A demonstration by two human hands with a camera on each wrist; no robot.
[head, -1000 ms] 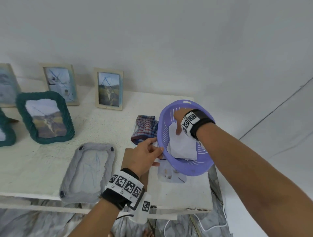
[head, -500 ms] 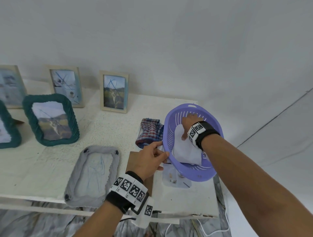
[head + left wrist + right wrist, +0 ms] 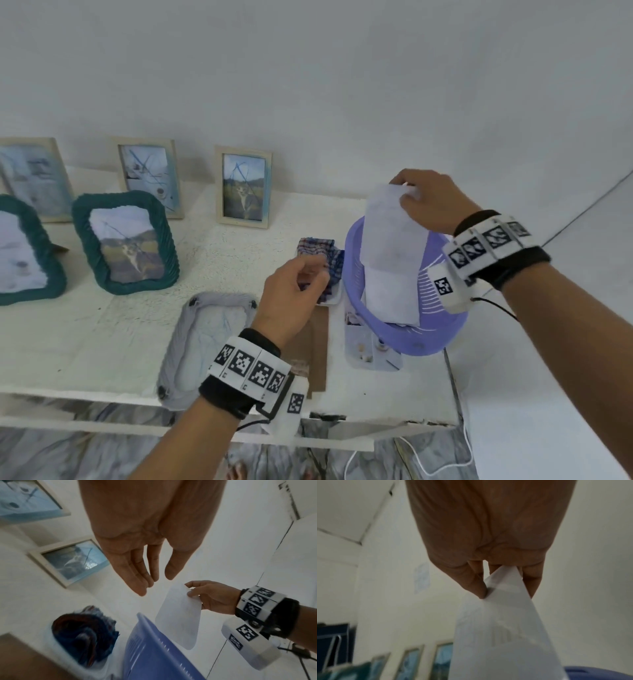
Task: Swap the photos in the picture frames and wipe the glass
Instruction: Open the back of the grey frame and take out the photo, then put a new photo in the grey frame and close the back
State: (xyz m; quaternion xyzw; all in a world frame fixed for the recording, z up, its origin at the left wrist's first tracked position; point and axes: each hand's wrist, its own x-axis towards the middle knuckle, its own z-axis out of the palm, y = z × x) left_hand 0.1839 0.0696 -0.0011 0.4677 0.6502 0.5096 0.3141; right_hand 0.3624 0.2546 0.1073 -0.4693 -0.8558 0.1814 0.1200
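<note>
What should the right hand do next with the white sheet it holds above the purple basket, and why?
Probably carry the white sheet left and down to the grey frame lying flat at the table's front edge. The right hand pinches the sheet's top corner, and its lower end hangs in the purple basket. The left hand is open and holds nothing, so it could steady the frame.

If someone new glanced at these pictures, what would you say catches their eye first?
Probably the white paper sheet pinched by the right hand above the tilted purple plastic basket at the table's right end. Next, the two teal ribbed picture frames standing at the left, and the open left hand over a checked cloth.
</note>
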